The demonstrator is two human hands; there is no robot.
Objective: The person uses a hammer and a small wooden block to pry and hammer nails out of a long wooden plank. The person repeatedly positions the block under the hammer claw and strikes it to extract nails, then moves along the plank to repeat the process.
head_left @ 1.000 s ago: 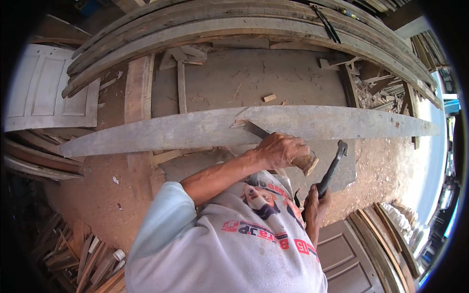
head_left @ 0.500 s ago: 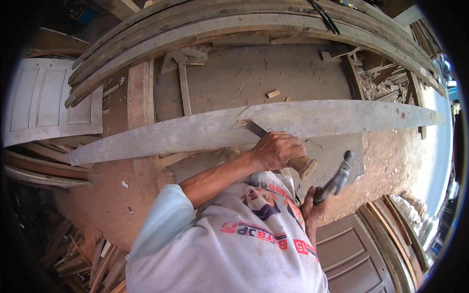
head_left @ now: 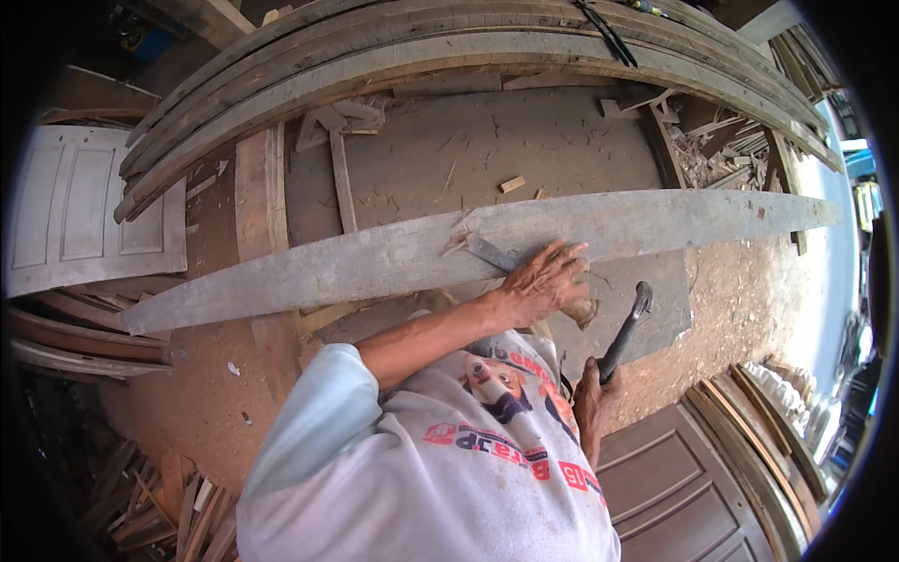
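Observation:
A long grey wooden plank (head_left: 375,258) lies across in front of me, with a splintered notch (head_left: 456,242) cut near its middle. Beside that notch rests the blade of a chisel (head_left: 491,253), lying low and slanting toward me. My left hand (head_left: 545,284) covers the chisel's handle, its fingers fairly straight and loose over it. The handle's wooden butt (head_left: 582,312) sticks out past the plank's near edge. Lower right, my right hand (head_left: 596,401) grips a dark hammer (head_left: 623,342) by its handle, its head up and apart from the chisel.
Long stacked boards (head_left: 421,56) run along the far side, with black pliers (head_left: 607,36) on top. A white panelled door (head_left: 89,201) leans at left; a brown door (head_left: 688,478) lies lower right. Scrap wood (head_left: 173,501) piles at lower left. A small offcut (head_left: 512,184) lies beyond the plank.
The left fingers have loosened and straightened, and the chisel lies flatter. The hammer has swivelled in my right hand, its head now higher and farther left. The whole view has shifted slightly.

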